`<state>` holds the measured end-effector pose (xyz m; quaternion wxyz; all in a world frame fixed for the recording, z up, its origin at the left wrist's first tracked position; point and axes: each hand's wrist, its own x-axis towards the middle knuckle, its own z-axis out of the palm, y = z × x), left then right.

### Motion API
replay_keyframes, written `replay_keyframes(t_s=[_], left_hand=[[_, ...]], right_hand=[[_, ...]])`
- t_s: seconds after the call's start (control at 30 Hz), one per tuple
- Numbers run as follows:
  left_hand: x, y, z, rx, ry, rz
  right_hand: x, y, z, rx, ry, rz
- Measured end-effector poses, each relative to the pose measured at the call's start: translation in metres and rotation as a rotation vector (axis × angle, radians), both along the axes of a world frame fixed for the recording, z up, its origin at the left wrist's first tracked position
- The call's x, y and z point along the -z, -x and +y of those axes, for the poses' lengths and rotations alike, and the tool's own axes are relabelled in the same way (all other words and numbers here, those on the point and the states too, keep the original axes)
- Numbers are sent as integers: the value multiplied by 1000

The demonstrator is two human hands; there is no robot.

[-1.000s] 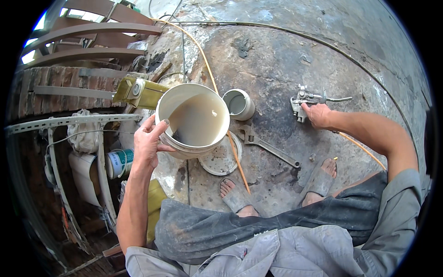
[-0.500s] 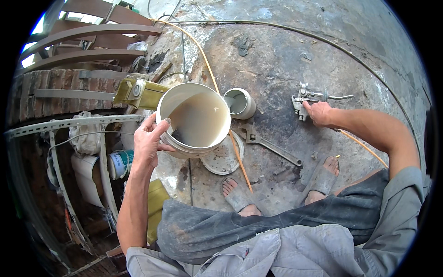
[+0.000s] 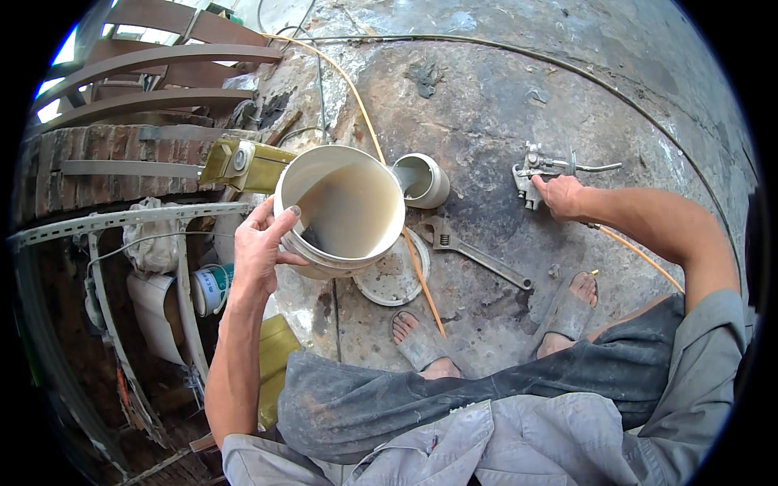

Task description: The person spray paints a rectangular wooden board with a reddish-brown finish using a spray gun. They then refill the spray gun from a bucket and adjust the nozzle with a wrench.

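My left hand (image 3: 261,243) is closed on the left side of a white plastic bucket (image 3: 285,190), thumb at its rim. The bucket tips to the right, and cloudy grey-brown liquid (image 3: 352,206) lies against its right side. Right beside its lip stands a small off-white can (image 3: 438,190). Greyish liquid seems to run from the lip into the can, but the stream is hard to make out. Out to the right, my right hand (image 3: 561,197) grips the handle of a metal spray gun (image 3: 531,170), which an orange hose (image 3: 640,255) joins from below.
An adjustable wrench (image 3: 486,261) and a round whitish lid (image 3: 381,279) lie on the stained concrete floor. Another orange hose runs behind the bucket. Olive metal cans (image 3: 251,162), a slotted metal rack (image 3: 130,217) and brown curved slats (image 3: 162,53) stand at the left. A dark cable arcs across the far floor.
Both hands, the bucket and the spray gun stay nearly in place. A greyish streak now shows more clearly between the bucket's lip and the small can's mouth.
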<state>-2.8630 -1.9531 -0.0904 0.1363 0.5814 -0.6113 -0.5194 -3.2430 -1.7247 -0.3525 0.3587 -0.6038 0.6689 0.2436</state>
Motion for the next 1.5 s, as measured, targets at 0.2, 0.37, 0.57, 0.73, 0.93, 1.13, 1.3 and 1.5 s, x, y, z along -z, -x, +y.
replay_keyframes(t_s=[0.2, 0.37, 0.57, 0.73, 0.93, 1.13, 1.3, 1.5], left_hand=[[0, -1, -2, 1, -2, -6], [0, 2, -2, -1, -2, -15], [-2, 2, -5, -1, -14, -15], [-6, 7, -4, 20, -29, -4], [-8, 10, -3, 21, -23, -6], [-6, 9, -5, 23, -23, -17], [-5, 12, -4, 19, -23, -22], [7, -20, -8, -34, -15, -20]], right_hand=[[-2, 0, -1, -1, 11, -5], [-3, 0, -2, 4, -12, 0], [-3, 0, -2, 8, -13, -2], [-4, -1, -2, 16, 2, -10], [-2, -2, -3, 12, -19, 0], [-4, -2, -3, 24, -25, -7], [-7, 4, -2, 23, -21, -11], [-6, 1, -9, -9, 55, -11]])
